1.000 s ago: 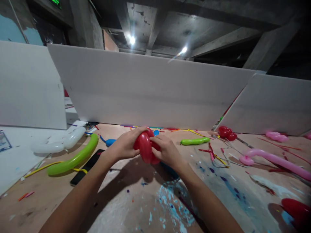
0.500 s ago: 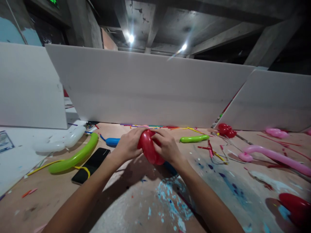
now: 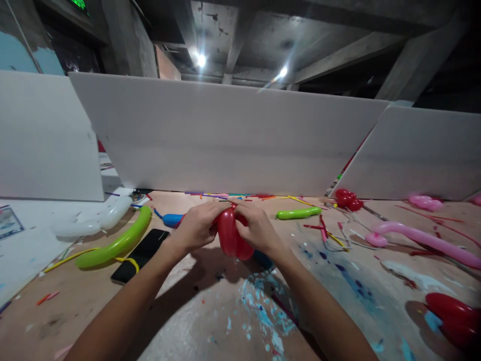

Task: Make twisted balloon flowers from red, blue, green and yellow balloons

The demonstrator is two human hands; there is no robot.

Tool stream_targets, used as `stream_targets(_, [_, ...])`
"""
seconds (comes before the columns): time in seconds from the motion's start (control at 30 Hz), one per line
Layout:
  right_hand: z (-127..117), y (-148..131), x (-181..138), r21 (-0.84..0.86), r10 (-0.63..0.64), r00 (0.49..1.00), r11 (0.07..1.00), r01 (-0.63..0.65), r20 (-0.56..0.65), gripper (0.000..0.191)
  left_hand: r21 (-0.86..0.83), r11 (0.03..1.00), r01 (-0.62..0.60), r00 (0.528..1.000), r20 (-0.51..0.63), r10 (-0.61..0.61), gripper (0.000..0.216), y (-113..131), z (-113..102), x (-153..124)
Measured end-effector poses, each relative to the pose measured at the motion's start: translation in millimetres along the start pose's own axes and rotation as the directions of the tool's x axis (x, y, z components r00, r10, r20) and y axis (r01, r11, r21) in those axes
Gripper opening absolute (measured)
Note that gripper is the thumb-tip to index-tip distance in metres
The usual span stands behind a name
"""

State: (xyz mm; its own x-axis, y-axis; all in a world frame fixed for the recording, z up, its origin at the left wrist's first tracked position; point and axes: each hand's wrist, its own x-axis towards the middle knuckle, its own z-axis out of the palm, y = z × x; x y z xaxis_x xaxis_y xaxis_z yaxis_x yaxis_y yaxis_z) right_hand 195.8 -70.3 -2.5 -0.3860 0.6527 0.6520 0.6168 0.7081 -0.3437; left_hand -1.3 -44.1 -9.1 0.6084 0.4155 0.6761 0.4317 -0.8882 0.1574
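Note:
Both my hands grip a red twisted balloon [image 3: 231, 236] above the middle of the paint-stained table [image 3: 210, 316]. My left hand [image 3: 195, 226] wraps its fingers round the balloon's left side. My right hand [image 3: 256, 226] pinches the right side, fingers closed on the top of the bubble. A blue balloon [image 3: 173, 219] lies just behind my left hand, and another blue piece shows under my right wrist.
A long green balloon [image 3: 116, 244], a white balloon [image 3: 95, 220] and a black phone [image 3: 141, 254] lie at left. At right lie a small green balloon [image 3: 298, 213], red balloons [image 3: 349, 199], pink balloons [image 3: 424, 240] and uninflated scraps. White boards [image 3: 233, 145] wall the table's back.
My hands have drawn closer together on the red balloon and turned it, so it now hangs more upright between them. The view has shifted slightly.

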Motion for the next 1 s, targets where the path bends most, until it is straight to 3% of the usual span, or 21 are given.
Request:
stream_targets(0.17, [0.7,-4.2,0.5,0.02,0.06,0.997,0.998,-0.061,0.039,0.018,0.01,0.998,-0.066,0.997,-0.031,0.066,0.037,-3.4,-9.3,0.8])
stream_targets(0.37, [-1.7,-4.7,1.5,-0.004,0.064,0.997,0.998,-0.064,-0.036,0.02,0.095,0.995,0.008,0.995,0.098,-0.018,0.059,14.0,-16.7,2.5])
stream_targets(0.47, [-4.2,-10.1,0.3,0.003,0.043,0.998,0.999,-0.043,0.036,0.018,0.142,0.99,0.004,0.995,0.102,-0.019,0.041,10.4,-16.4,2.5])
stream_targets(0.67, [-12.9,-14.5,0.1,0.168,0.011,0.995,0.985,-0.028,0.101,0.015,-0.028,0.999,-0.026,0.978,0.209,0.031,0.024,4.4,-34.0,0.0])
stream_targets(0.77, [-18.8,-10.1,0.4,0.285,0.09,0.99,0.951,-0.118,0.112,0.026,-0.027,0.999,0.03,0.99,0.14,-0.026,0.022,5.4,-42.4,-0.7])
stream_targets(0.87, [-23.5,-6.1,0.3,0.234,0.116,0.989,0.963,-0.136,0.096,0.048,-0.022,0.993,0.117,0.993,-0.002,-0.117,0.026,5.8,-43.8,-1.1])
stream_targets(1.0, [-29.0,-0.2,0.3,0.157,0.152,0.988,0.977,-0.148,-0.011,0.041,-0.255,0.96,0.114,0.99,-0.048,-0.131,0.023,6.8,-44.8,-1.0])
